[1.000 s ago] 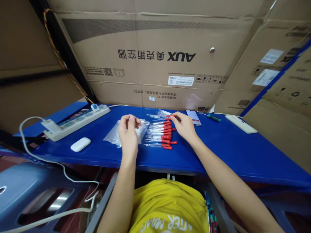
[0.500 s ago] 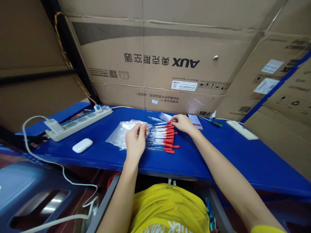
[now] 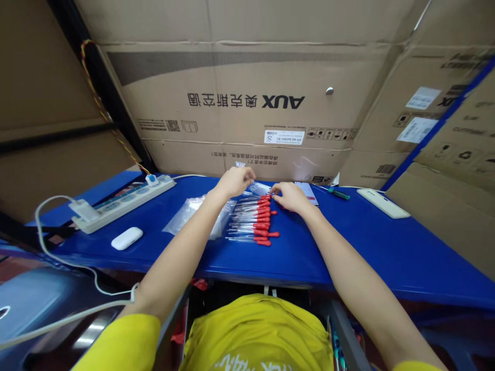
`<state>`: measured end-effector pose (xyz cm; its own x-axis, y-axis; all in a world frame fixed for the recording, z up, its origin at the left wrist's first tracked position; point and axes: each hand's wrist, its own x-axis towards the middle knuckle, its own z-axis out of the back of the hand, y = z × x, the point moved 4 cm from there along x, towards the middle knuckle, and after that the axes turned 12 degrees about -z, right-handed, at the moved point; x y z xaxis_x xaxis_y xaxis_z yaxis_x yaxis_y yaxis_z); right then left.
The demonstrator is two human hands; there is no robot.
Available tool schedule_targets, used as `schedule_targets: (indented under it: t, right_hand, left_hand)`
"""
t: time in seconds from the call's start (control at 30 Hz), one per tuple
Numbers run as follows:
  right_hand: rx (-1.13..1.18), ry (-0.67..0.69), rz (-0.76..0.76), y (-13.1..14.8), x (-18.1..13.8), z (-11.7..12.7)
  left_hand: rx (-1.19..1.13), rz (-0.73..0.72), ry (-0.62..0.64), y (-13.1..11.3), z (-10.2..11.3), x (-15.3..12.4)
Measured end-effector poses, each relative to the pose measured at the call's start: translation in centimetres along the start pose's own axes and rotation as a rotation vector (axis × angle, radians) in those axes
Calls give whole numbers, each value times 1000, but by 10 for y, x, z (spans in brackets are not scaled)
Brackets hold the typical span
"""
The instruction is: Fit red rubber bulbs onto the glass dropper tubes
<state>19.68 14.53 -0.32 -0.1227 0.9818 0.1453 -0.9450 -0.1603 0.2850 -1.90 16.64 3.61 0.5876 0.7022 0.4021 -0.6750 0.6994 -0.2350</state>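
A row of glass droppers (image 3: pixel 247 219) with red rubber bulbs lies on the blue table, bulbs to the right. Behind the row is a small pile of clear glass tubes (image 3: pixel 261 188). My left hand (image 3: pixel 236 181) is at the left end of that pile, fingers bent and pressed together; what they pinch is too small to make out. At the pile's right end, my right hand (image 3: pixel 289 197) has its thumb and fingers closed near the tube ends. A bit of red shows beneath it, and its grip is partly hidden. My left forearm crosses over a clear plastic bag (image 3: pixel 185 215).
A power strip (image 3: pixel 127 201) and a white earbud case (image 3: pixel 127 238) are on the left. To the right are a phone (image 3: pixel 307 192) behind my hand, a green-handled screwdriver (image 3: pixel 338 193) and a pale phone-shaped object (image 3: pixel 382 203). A cardboard wall (image 3: pixel 232 72) stands behind the table.
My left hand has moved from beside the dropper row, back and to the right, to the clear tubes. My right hand stays near the back end of the row. The view has shifted slightly.
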Motion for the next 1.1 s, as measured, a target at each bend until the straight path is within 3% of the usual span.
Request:
schedule_targets:
  t: [0.17, 0.3, 0.63, 0.9, 1.1]
  right_hand:
    - [-31, -38, -89, -18, -5, 14]
    - [-51, -18, -119, -28, -5, 15]
    - [-43, 70, -49, -25, -5, 6]
    - [33, 130, 37, -34, -7, 9]
    - [89, 148, 93, -35, -10, 9]
  left_hand:
    - [17, -69, 186, 33, -43, 12]
    - [0, -97, 203, 44, -53, 2]
    - [-170, -126, 155, 49, -53, -1]
    - [-269, -69, -64, 48, -29, -9]
    - [-430, -80, -123, 30, -28, -10]
